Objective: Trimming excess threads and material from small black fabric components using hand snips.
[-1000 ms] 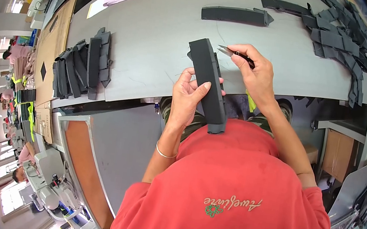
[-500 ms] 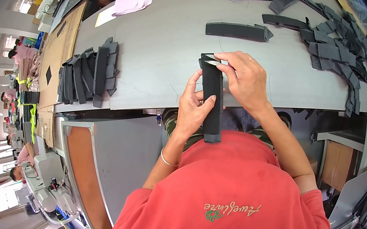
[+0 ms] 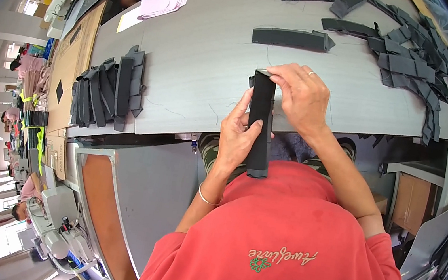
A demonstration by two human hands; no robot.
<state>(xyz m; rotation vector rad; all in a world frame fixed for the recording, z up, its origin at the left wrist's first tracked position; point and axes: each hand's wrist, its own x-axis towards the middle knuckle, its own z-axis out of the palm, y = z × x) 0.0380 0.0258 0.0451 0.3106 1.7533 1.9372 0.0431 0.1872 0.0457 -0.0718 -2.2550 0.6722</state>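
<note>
So, left hand (image 3: 238, 134): grip closed around a dark fabric strip (image 3: 262, 105), roughly mid-frame
Right hand (image 3: 303, 98): grip pinching slim snips (image 3: 263, 71) at the strip's top end
Bench (image 3: 199, 73): messy strip pile (image 3: 409, 66), upper right

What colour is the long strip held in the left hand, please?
The strip is black, greyer at its lower end; the head view shows it best.

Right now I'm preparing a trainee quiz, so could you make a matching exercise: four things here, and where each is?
1. Left hand
2. Right hand
3. Pink sheets
4. Large dark heap

A. Right side of the table
B. Far end of the dark strip
C. Upper left of the table
D. Around the strip's middle

Pairs: 1-D, 2-B, 3-C, 4-A
</note>
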